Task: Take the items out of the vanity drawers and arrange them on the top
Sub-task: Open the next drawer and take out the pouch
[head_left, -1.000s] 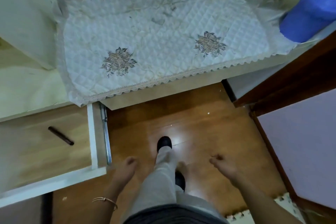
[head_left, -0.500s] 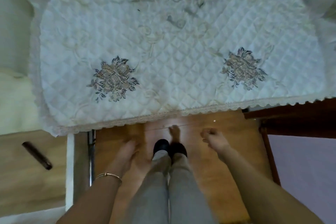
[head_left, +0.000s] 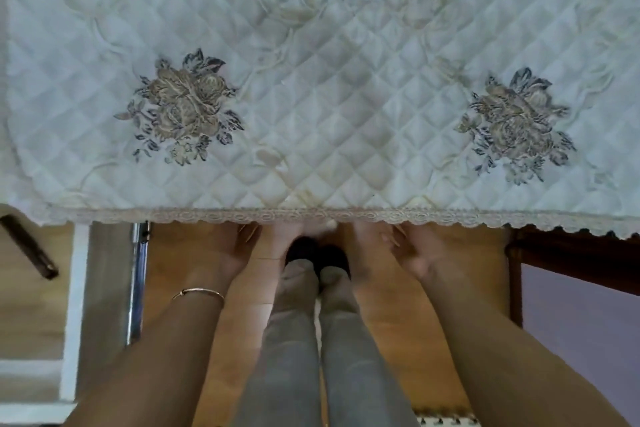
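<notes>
Although the quilted cover (head_left: 346,121) hides whether left hand (head_left: 221,250) and right hand (head_left: 415,253) grip anything, the dark stick (head_left: 29,248) at left seems light, stiff: pinch mid-shaft.

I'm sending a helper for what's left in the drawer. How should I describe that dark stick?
Find the big white quilted cloth with embroidered flowers; below its left corner an open drawer with a pale wooden floor juts out. The dark stick lies slanted there, its upper end under the cloth's edge. It is the only dark, slim thing seen on that pale wood.
</notes>
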`<state>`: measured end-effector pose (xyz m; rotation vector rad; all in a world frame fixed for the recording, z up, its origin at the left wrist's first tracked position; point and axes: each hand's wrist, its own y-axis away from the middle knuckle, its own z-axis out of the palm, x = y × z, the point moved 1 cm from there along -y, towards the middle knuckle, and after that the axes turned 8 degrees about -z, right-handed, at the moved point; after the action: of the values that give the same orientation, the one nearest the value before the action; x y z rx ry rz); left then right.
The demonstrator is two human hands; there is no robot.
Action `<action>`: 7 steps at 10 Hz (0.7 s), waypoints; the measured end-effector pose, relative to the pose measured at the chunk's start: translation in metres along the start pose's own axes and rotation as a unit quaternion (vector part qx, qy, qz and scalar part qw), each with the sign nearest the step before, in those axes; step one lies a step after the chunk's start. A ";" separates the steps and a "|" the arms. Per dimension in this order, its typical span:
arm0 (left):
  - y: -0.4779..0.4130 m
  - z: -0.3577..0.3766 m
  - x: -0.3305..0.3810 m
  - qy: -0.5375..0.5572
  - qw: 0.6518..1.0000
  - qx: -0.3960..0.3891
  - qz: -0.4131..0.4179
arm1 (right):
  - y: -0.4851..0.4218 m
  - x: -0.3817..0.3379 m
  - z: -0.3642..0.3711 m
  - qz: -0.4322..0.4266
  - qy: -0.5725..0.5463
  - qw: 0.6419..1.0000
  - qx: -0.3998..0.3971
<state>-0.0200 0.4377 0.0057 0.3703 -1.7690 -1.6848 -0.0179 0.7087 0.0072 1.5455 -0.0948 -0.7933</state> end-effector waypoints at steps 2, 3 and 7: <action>0.020 -0.002 -0.007 -0.055 0.998 -0.015 0.004 | 0.006 0.009 -0.006 -0.003 -0.017 1.000 -0.013; 0.025 -0.018 -0.019 -0.043 0.999 -0.030 -0.002 | 0.021 0.022 -0.013 0.000 -0.021 1.000 -0.013; 0.096 -0.090 -0.069 -0.428 0.858 0.068 0.276 | 0.106 0.071 -0.036 -0.216 0.419 0.881 0.038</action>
<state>0.1095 0.4226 0.0760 -0.9096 -2.2946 -1.3590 0.0961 0.6854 0.0703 1.8931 0.8943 -0.3907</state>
